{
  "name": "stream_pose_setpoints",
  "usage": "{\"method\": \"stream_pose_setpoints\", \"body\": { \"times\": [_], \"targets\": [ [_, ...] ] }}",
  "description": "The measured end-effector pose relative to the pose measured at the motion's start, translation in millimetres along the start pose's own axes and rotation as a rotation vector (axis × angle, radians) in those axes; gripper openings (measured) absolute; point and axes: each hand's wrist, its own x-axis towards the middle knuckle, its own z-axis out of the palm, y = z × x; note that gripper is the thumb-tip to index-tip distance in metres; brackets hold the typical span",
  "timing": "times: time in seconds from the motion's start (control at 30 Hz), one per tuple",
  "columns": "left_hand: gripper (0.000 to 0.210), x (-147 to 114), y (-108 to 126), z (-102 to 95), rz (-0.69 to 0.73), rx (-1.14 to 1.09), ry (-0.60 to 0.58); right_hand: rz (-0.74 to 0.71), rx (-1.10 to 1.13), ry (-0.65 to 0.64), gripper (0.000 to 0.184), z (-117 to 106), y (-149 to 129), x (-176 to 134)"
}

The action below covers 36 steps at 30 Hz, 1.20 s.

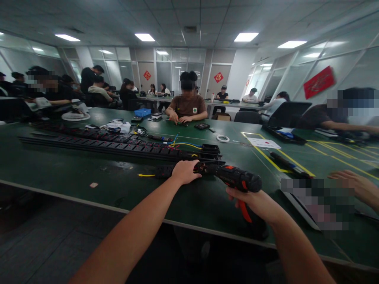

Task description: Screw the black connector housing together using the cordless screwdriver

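Note:
My right hand (251, 199) is wrapped around the grip of a black and orange cordless drill (239, 177). The drill lies almost level, its front end pointing left toward my left hand. Closed over a short black socket strip (164, 170) is my left hand (186, 172), holding it down on the green table. A yellow wire (146, 175) sticks out of the strip's left end. The drill's tip meets the strip's right end beside my left fingers; the exact contact point is too dark to make out.
Long black socket strips (97, 148) lie just beyond my hands on the green table (142, 197). Blue and yellow wires (185, 144), a tape roll (222, 138) and a blue basket (142, 113) are farther back. A person (189, 106) works opposite; another person's hand (355, 183) is at right.

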Motion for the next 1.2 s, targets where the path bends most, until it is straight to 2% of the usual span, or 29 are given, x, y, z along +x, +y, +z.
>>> {"method": "stream_pose_setpoints", "body": {
  "times": [0.43, 0.9, 1.2],
  "targets": [
    [0.066, 0.8, -0.1, -0.3, -0.009, 0.005, -0.017, 0.005, -0.002, 0.012, 0.041, 1.3, 6.4, 3.8],
    [0.066, 0.2, 0.4, -1.1, -0.014, 0.001, -0.024, 0.02, -0.023, 0.006, 0.04, 2.0, 1.4, 1.5],
    [0.067, 0.4, -0.4, -0.8, -0.012, -0.004, -0.02, 0.048, 0.052, 0.024, 0.046, -0.7, -0.2, -0.4]
  ]
}}
